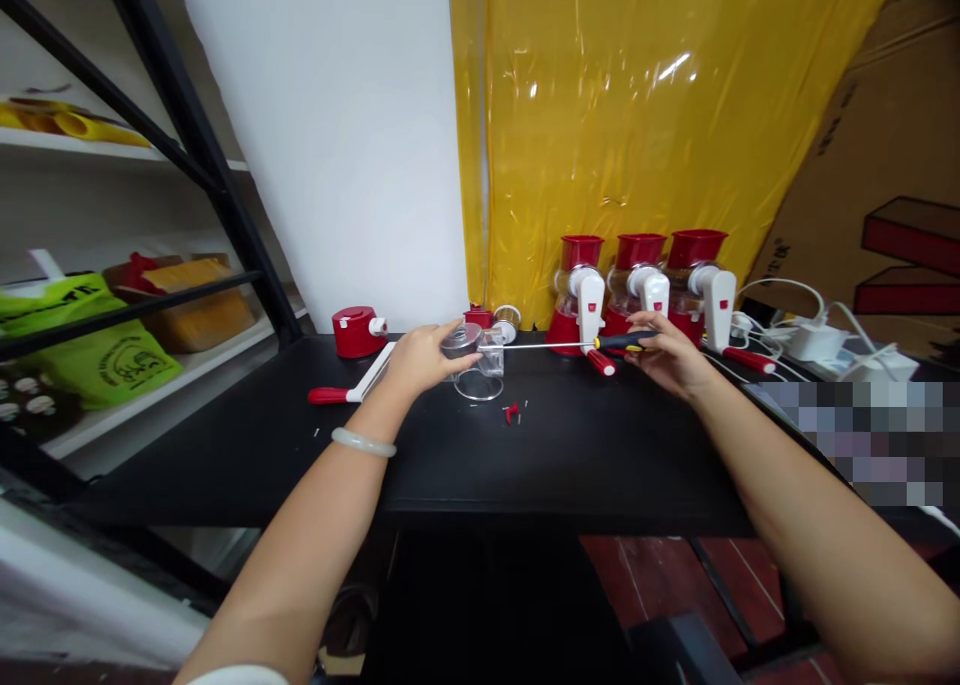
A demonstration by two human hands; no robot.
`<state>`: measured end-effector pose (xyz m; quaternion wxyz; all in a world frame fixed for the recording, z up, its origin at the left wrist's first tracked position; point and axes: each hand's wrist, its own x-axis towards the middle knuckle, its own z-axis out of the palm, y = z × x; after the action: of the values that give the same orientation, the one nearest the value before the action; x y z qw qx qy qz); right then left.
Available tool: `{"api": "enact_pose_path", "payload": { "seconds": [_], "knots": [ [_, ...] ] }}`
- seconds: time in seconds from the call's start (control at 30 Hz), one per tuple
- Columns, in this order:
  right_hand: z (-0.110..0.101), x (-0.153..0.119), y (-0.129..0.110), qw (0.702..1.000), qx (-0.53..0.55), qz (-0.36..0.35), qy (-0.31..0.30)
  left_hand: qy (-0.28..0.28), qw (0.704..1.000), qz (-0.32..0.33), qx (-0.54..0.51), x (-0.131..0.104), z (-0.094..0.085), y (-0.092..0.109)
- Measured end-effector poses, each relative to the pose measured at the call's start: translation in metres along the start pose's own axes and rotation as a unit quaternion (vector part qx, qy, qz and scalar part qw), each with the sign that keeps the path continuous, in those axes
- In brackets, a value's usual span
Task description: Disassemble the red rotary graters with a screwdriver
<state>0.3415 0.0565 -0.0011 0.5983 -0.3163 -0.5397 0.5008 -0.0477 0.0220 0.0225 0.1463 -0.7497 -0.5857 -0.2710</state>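
My left hand [433, 357] grips a clear plastic grater housing [480, 377] standing on the black table. In my right hand [666, 355] is a screwdriver [626, 342] with a black and yellow handle, held level. Its long shaft reaches left to the side of the clear housing; whether the tip sits on a screw is too small to tell. Just in front of the housing lie a small red part [511, 412] and several tiny screws. A white crank with a red handle [328, 396] rests left of my left hand, near a red base [358, 332].
Several assembled red and white rotary graters [582, 300] stand at the back right. A metal drum [508, 322] is behind the housing. White chargers and cables [817, 340] lie at right. A shelf with a green bag [97, 340] is at left, behind a black metal frame [214, 185].
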Motion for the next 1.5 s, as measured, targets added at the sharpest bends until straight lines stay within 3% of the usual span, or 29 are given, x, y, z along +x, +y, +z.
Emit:
{"api": "enact_pose_path", "payload": {
  "seconds": [0.07, 0.17, 0.3, 0.4, 0.5, 0.63, 0.77, 0.93, 1.03, 1.2, 1.4, 1.5],
  "knots": [
    [0.001, -0.002, -0.003, 0.999, 0.025, -0.019, -0.027, -0.003, 1.0, 0.004, -0.005, 0.0, 0.0, 0.0],
    [0.0, 0.001, -0.001, 1.0, -0.001, -0.031, -0.003, -0.005, 1.0, 0.004, -0.015, 0.0, 0.0, 0.001],
    [-0.005, 0.009, 0.009, 0.991, -0.123, 0.005, 0.054, 0.004, 1.0, 0.0, -0.009, 0.0, 0.0, 0.002],
    [-0.007, 0.011, 0.013, 0.982, -0.177, -0.004, 0.061, 0.006, 1.0, 0.002, -0.003, 0.0, 0.0, 0.002],
    [-0.005, 0.008, 0.01, 0.994, -0.089, -0.006, 0.059, 0.001, 1.0, 0.006, -0.005, 0.0, 0.0, 0.001],
    [-0.003, 0.003, 0.003, 1.0, 0.007, -0.007, 0.012, 0.005, 1.0, 0.015, 0.009, 0.0, 0.0, 0.002],
    [-0.005, 0.007, 0.006, 0.999, -0.023, -0.024, 0.037, 0.007, 1.0, 0.025, 0.004, 0.0, 0.0, 0.002],
    [-0.008, 0.014, 0.015, 0.986, -0.148, -0.001, 0.076, 0.013, 0.999, 0.02, 0.026, 0.0, -0.001, 0.003],
    [-0.006, 0.01, 0.012, 0.994, -0.085, -0.017, 0.071, 0.012, 0.999, 0.024, 0.027, 0.0, -0.002, 0.003],
    [-0.001, 0.003, 0.003, 1.0, 0.023, -0.02, 0.0, 0.012, 0.999, 0.023, 0.026, 0.0, -0.001, 0.003],
    [-0.005, 0.011, 0.013, 0.99, -0.112, -0.001, 0.081, 0.018, 0.999, 0.023, 0.025, 0.0, -0.002, 0.004],
    [-0.007, 0.012, 0.017, 0.983, -0.166, -0.005, 0.084, 0.015, 0.999, 0.025, 0.03, 0.0, -0.004, 0.005]
  ]
}}
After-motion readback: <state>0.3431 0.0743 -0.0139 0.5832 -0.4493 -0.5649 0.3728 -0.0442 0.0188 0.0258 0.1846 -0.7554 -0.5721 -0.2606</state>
